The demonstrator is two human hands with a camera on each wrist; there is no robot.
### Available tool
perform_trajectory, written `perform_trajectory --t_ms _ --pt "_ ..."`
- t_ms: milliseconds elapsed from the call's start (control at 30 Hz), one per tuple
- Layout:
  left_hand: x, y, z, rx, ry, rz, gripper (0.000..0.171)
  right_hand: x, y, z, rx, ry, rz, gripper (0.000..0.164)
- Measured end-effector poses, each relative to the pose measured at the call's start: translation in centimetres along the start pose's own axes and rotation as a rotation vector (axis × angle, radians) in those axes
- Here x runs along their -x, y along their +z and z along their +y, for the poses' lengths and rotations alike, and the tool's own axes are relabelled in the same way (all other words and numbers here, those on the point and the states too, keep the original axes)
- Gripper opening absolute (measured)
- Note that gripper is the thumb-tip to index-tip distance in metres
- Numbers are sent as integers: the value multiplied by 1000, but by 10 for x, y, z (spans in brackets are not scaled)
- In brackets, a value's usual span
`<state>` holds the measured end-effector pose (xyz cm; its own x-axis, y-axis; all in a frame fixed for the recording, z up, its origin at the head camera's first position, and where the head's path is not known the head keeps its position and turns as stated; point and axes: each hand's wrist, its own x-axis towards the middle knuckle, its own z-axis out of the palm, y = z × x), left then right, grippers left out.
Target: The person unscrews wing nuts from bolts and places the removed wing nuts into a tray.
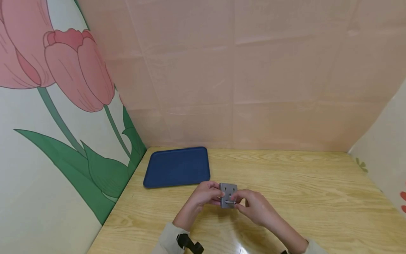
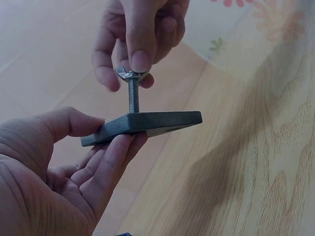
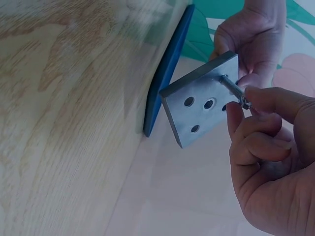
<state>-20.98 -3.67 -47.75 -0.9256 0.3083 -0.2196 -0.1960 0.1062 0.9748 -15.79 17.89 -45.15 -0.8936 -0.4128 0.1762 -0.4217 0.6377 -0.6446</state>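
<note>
My left hand (image 1: 205, 193) grips a grey metal plate (image 1: 228, 191) by its left side, above the wooden table. In the left wrist view the thumb lies on top of the plate (image 2: 165, 119) and fingers support it from below. Several round holes show in the plate's face (image 3: 203, 87) in the right wrist view. A threaded bolt (image 2: 134, 97) sticks out of the plate near one corner. On its outer end sits a wing nut (image 2: 122, 73), pinched between thumb and finger of my right hand (image 1: 255, 208). The nut stands well apart from the plate.
A blue tray (image 1: 177, 168) lies on the table (image 1: 291, 183) beyond the left hand, near the back left. A pinkish sheet (image 1: 269, 77) covers the back wall. The left wall (image 1: 38, 176) carries large printed tulips; another pale wall (image 1: 387, 148) stands at the right.
</note>
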Motion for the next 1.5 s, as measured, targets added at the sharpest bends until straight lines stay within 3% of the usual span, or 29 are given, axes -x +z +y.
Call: perform_trajectory --t_ms 133,400,867,1233,1367,1500 --pt "0 -1 0 1 -1 3 20 -1 1 -1 -11 23 33 18" --pt "2 0 0 -2 5 9 19 -4 1 -1 1 156 88 14" --pt "2 -2 -1 -1 7 13 18 0 1 -1 -22 68 -16 12" --pt "2 -2 -3 3 12 10 21 -1 4 1 0 -13 2 20" --pt "2 -2 -2 -1 8 13 22 0 3 0 -12 -1 14 17" --pt "2 -2 0 -5 6 13 22 -2 2 -2 -13 68 55 15"
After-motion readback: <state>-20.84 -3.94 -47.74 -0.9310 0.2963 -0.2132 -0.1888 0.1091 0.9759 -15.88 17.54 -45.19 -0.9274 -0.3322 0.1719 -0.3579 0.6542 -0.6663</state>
